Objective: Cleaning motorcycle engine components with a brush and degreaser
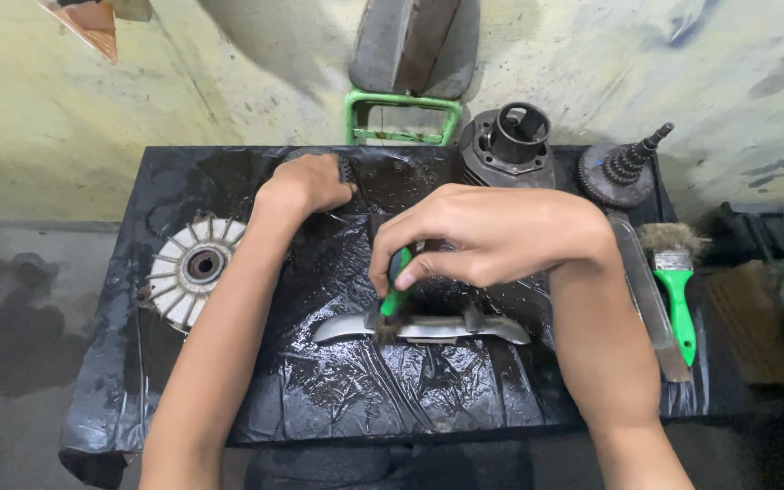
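Brush over a long metal part, left hand braced behind

From the left: a finned metal wheel [191, 268] lies on the wet black sheet [319, 390]. The left hand [306, 184] rests closed at the far edge; what it grips I cannot tell. The right hand [492, 236], nearer, pinches a green-handled brush [396, 292] just above the metal part [421, 328], whose long axis runs left to right. A second brush [678, 290] lies well right.

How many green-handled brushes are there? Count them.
2: one brush in the right hand over the metal part; another lying at the table's right. Others may be hidden.
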